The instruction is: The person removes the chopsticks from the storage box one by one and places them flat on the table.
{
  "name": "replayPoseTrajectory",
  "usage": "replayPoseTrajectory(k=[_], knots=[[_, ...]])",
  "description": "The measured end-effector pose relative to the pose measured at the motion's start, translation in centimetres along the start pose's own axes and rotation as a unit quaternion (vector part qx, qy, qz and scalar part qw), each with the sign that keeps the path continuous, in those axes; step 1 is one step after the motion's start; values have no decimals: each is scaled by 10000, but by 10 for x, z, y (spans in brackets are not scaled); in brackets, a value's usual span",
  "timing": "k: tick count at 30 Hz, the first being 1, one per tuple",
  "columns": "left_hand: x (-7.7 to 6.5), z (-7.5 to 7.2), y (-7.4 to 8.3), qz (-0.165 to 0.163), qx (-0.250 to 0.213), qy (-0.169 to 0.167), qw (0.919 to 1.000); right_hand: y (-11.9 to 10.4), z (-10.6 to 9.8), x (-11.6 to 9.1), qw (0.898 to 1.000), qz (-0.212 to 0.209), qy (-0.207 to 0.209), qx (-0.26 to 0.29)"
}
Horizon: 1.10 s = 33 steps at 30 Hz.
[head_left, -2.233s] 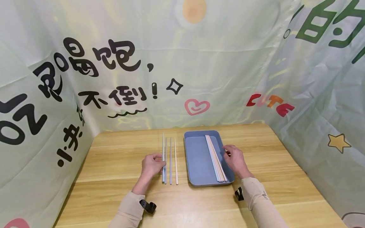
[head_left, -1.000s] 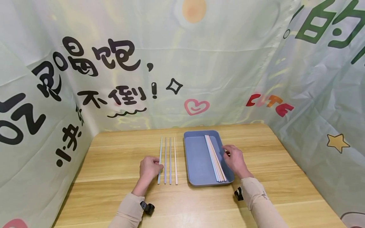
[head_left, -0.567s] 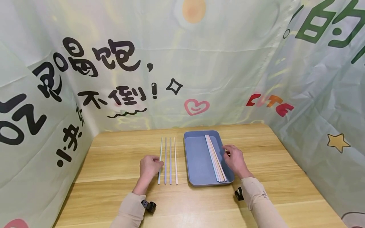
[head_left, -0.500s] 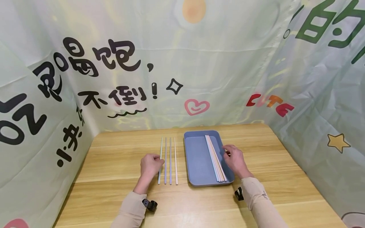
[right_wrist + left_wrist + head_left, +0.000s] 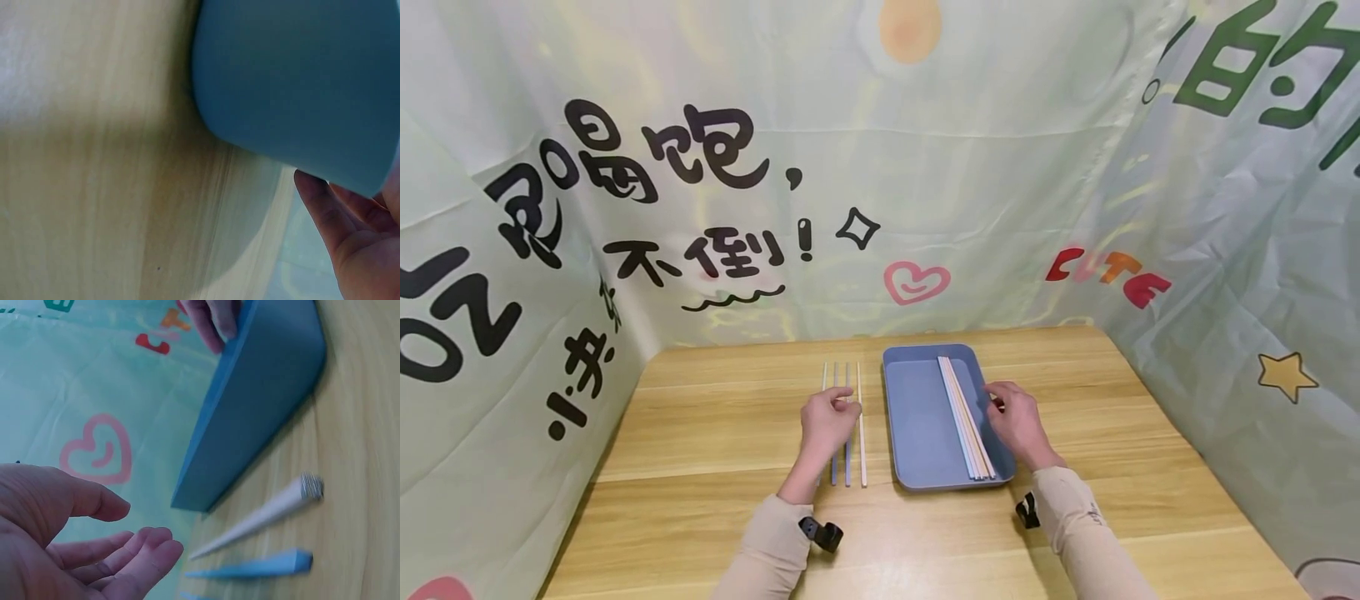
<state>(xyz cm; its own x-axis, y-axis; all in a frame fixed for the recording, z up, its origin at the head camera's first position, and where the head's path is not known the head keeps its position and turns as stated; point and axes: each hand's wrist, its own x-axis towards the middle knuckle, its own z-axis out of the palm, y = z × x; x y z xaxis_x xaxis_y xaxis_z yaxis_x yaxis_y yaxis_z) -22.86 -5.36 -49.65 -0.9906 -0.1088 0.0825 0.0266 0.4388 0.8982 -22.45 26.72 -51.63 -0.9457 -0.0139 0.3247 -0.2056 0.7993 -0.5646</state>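
Note:
My left hand (image 5: 829, 425) hovers over a row of several chopsticks on the table, thumb and fingers parted with nothing between them. In the left wrist view the pale pink chopstick (image 5: 269, 515) and a blue chopstick (image 5: 269, 565) lie beyond the fingertips. The hand hides the middle of the leftmost chopstick (image 5: 825, 375). My right hand (image 5: 1018, 425) holds the right rim of the blue-grey tray (image 5: 921, 425), its thumb against the outer wall in the right wrist view. Inside the tray, a bundle of pastel chopsticks (image 5: 964, 417) leans along the right side.
The wooden table (image 5: 700, 433) runs back to a printed cloth (image 5: 850, 167) that encloses it behind and on both sides. The row of chopsticks lies just left of the tray, ends toward me. A black wrist camera (image 5: 822, 534) sits at the left cuff.
The left hand set the pale blue-green chopstick down at the row's left end and nudged it, then let go and moved right over the row. The right hand stayed at the tray.

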Motion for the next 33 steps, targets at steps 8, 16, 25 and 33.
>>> replayPoseTrajectory(k=[8,16,25,33], knots=[[-4,17,14,-30,-667,-21,9978,-2,1,-1,9999,-97,100,38],[-6,36,26,-35,-1025,-438,9938,-2,1,-2,9998,-124,154,24],[-2,66,37,57,-989,-687,9927,-4,-1,-2,9998,-138,118,-17],[-4,83,44,8,-747,-856,9935,-2,-1,0,10000,11,-2,-26]])
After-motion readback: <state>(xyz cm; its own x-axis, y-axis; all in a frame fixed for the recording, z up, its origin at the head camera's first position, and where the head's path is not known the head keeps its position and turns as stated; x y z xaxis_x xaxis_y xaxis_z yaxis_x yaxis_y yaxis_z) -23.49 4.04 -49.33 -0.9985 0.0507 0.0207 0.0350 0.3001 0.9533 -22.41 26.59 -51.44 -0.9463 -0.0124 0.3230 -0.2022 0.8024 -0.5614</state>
